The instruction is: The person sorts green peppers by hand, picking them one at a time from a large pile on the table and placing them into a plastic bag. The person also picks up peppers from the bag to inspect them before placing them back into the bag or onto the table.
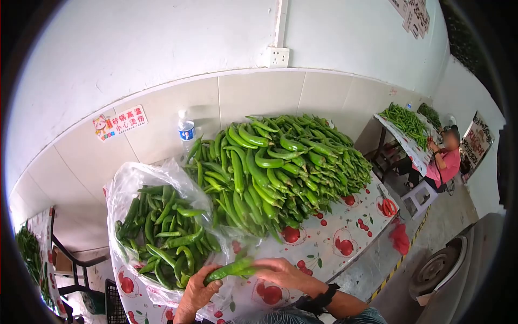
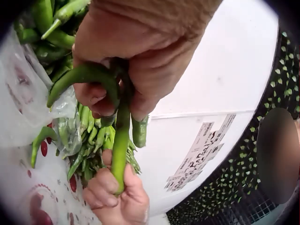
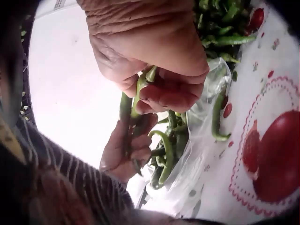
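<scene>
Above the table's front edge, my left hand (image 1: 202,291) grips several green peppers (image 1: 226,270); in the left wrist view a curved one (image 2: 86,77) sticks out between its fingers. My right hand (image 1: 283,272) pinches the end of one long pepper (image 2: 121,145), which both hands hold between them. In the right wrist view the right fingers curl round that pepper's stem end (image 3: 143,89). A clear plastic bag (image 1: 121,186) full of peppers lies open just behind the left hand. Behind it rises a large heap of green peppers (image 1: 275,167).
The cloth with red fruit prints (image 1: 324,254) covers the table. A water bottle (image 1: 186,132) stands by the wall, and red-handled scissors (image 1: 387,206) lie at the right edge. Farther right, a person in a pink top (image 1: 445,164) sits at another table with peppers.
</scene>
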Demonstrator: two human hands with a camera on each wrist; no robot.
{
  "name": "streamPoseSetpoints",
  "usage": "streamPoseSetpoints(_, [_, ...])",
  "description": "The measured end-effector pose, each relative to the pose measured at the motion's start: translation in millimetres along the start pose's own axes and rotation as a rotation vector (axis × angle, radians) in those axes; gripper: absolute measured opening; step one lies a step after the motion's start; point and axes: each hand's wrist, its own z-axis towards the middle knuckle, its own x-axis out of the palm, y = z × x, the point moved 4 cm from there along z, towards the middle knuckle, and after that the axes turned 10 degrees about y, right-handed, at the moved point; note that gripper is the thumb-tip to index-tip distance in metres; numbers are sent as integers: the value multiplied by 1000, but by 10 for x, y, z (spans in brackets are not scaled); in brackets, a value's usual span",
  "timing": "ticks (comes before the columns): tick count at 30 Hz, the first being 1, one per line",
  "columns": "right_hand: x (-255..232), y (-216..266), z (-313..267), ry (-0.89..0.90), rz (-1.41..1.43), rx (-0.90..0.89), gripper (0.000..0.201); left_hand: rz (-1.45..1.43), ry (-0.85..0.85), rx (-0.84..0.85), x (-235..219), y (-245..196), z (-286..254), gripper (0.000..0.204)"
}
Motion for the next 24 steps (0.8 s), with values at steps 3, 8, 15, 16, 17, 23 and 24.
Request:
streamPoseSetpoints(3, [-288, -20, -60, -101, -109, -89, 34, -39, -73, -77, -39, 20, -26, 36])
streamPoseSetpoints(8, [-878, 546, -325, -482, -141, -137, 42, -142, -207, -153, -214, 289, -131, 35])
streamPoseSetpoints(15, [-1535, 1880, -63, -761, -735, -495, 39, 369, -259, -44, -23, 370, -124, 43])
streamPoseSetpoints(16, [-1615, 1981, 63, -768, -850, -547, 38, 364, -248, -48, -8, 435, -129, 43])
streamPoseSetpoints(17, [-1682, 2065, 195, -765, -912, -496, 36, 360, -237, -50, -5, 496, -112, 43])
streamPoseSetpoints(23, [-2090, 2202, 1084, -847, -1364, -433, 30, 329, -244, 28, 17, 706, -97, 39])
streamPoseSetpoints(24, [-2154, 2178, 1208, -856, -1360, -389, 30, 319, -233, -9, 16, 769, -105, 39])
